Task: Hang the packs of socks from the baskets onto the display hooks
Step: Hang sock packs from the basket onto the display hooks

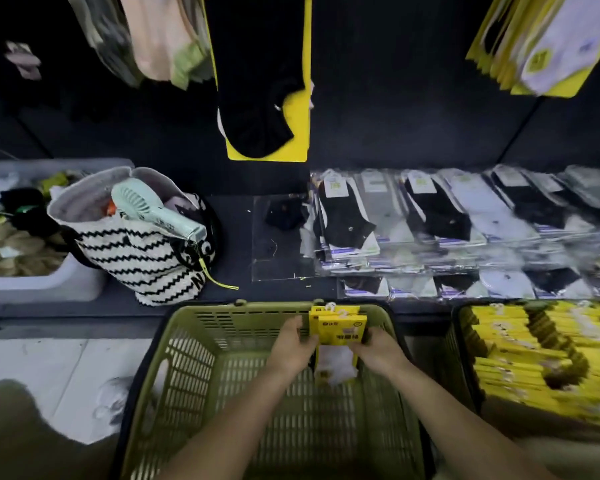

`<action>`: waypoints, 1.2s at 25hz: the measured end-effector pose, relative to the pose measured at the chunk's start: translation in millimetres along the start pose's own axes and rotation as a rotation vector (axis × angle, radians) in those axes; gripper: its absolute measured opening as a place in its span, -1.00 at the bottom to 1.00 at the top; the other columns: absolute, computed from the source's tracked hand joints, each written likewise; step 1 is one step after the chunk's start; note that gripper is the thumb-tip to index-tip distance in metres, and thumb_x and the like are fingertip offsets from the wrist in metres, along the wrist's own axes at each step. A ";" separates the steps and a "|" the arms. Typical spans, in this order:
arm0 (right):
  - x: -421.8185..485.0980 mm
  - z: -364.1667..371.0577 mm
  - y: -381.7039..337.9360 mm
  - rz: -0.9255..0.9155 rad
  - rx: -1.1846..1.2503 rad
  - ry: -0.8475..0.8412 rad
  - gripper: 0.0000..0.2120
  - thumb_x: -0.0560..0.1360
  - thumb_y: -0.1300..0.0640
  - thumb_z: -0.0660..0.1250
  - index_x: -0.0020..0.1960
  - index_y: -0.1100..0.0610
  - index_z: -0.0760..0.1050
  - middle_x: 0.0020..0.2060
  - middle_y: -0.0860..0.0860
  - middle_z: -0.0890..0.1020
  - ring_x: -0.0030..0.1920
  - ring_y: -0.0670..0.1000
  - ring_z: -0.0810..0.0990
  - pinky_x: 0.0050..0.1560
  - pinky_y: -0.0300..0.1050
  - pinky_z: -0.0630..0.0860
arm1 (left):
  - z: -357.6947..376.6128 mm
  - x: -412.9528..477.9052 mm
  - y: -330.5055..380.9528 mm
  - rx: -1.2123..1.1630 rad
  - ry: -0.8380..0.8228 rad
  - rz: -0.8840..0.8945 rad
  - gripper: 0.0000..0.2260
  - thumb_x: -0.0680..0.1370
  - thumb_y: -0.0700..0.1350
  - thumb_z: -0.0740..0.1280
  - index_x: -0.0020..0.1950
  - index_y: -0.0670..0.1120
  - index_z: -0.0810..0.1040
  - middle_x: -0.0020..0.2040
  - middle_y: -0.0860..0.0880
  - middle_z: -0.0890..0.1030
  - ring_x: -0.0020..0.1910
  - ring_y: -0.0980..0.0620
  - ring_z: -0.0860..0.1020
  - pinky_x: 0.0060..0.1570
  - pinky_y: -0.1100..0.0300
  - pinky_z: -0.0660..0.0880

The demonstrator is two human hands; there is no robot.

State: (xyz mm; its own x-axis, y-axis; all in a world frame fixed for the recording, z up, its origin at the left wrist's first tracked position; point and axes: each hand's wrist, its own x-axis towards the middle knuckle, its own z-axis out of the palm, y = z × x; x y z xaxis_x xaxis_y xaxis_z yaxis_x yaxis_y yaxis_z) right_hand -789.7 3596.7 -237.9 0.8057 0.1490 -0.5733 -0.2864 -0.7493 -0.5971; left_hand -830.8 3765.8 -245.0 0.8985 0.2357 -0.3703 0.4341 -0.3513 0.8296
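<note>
Two hands, left (291,344) and right (378,348), pinch sock packs (338,329) over green basket (194,358), striped bag (142,251) beyond.

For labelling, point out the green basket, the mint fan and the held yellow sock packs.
green basket (187,358): head view, left slatted wall.
mint fan (135,201): head view, round grille head.
yellow sock packs (342,329): head view, front pack's card header.

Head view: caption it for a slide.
Left hand and right hand grip yellow sock packs over the green basket.
</note>
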 end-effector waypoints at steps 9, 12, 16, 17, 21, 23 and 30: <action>36.2 1.7 2.4 -0.045 0.100 0.184 -0.68 0.47 0.18 0.37 0.19 0.22 0.41 0.08 0.11 0.61 0.10 0.11 0.57 0.07 -0.11 0.44 | 32.8 23.8 3.7 0.003 0.094 -0.088 -0.60 0.46 -0.35 0.35 0.26 -0.22 0.33 0.07 -0.07 0.47 0.13 -0.06 0.49 0.08 0.25 0.36; 39.7 3.6 4.2 -0.045 0.144 0.221 -0.67 0.41 0.19 0.44 0.10 0.21 0.41 -0.01 0.08 0.61 0.04 0.08 0.58 0.03 -0.15 0.43 | 29.1 23.6 -1.2 0.060 0.082 -0.082 -0.61 0.48 -0.30 0.35 0.27 -0.19 0.35 0.10 -0.08 0.51 0.08 0.00 0.49 0.09 0.24 0.38; 34.1 2.7 1.7 -0.071 0.305 0.153 -0.62 0.33 0.27 0.52 0.05 0.20 0.42 -0.11 0.03 0.55 0.05 0.10 0.58 0.07 -0.12 0.48 | 12.0 18.0 -4.4 0.201 -0.016 -0.058 -0.73 0.51 -0.20 0.34 0.17 -0.26 0.48 0.08 -0.21 0.55 0.01 -0.08 0.52 -0.08 0.25 0.37; 29.8 2.2 -1.7 -0.092 0.337 0.126 -0.62 0.31 0.28 0.53 0.01 0.18 0.41 -0.12 0.04 0.56 0.04 0.11 0.59 0.08 -0.07 0.51 | 5.6 14.8 -2.6 0.196 -0.016 -0.020 -0.76 0.51 -0.19 0.35 0.13 -0.27 0.50 0.02 -0.21 0.57 -0.06 -0.04 0.50 -0.20 0.28 0.32; 8.2 -6.4 -28.0 -0.207 0.392 0.159 -0.66 0.27 0.18 0.57 -0.17 0.08 0.41 -0.21 0.04 0.60 -0.12 0.04 0.59 -0.02 -0.01 0.54 | -26.5 -3.0 17.7 -0.086 0.005 0.071 -0.82 0.52 -0.24 0.33 0.12 -0.20 0.50 -0.05 -0.04 0.56 -0.09 0.08 0.52 -0.26 0.50 0.39; -4.4 -13.8 -48.1 -0.310 0.455 0.202 -0.74 0.31 0.19 0.55 -0.18 0.10 0.46 -0.24 0.03 0.64 -0.16 0.02 0.62 -0.06 -0.05 0.56 | -45.3 -12.8 35.8 -0.234 -0.010 0.093 -0.86 0.53 -0.20 0.33 0.06 -0.06 0.46 -0.05 0.01 0.59 -0.15 0.21 0.57 -0.23 0.49 0.45; -57.3 -60.8 -124.6 -0.567 0.634 0.241 -0.82 0.41 0.27 0.44 -0.11 0.08 0.48 -0.26 0.00 0.66 -0.25 -0.03 0.63 -0.18 -0.15 0.59 | -100.8 -45.5 114.2 -0.505 -0.027 0.262 -0.79 0.54 -0.08 0.29 0.16 -0.04 0.43 0.03 -0.03 0.63 -0.05 0.10 0.63 -0.08 0.18 0.59</action>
State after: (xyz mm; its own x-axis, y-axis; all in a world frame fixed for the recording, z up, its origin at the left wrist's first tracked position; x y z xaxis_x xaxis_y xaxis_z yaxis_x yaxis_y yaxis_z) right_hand -768.6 3642.3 -96.6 0.9807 0.1956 -0.0055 0.0134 -0.0949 -0.9954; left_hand -828.7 3806.3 -91.3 0.9762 0.1736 -0.1301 0.1171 0.0835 0.9896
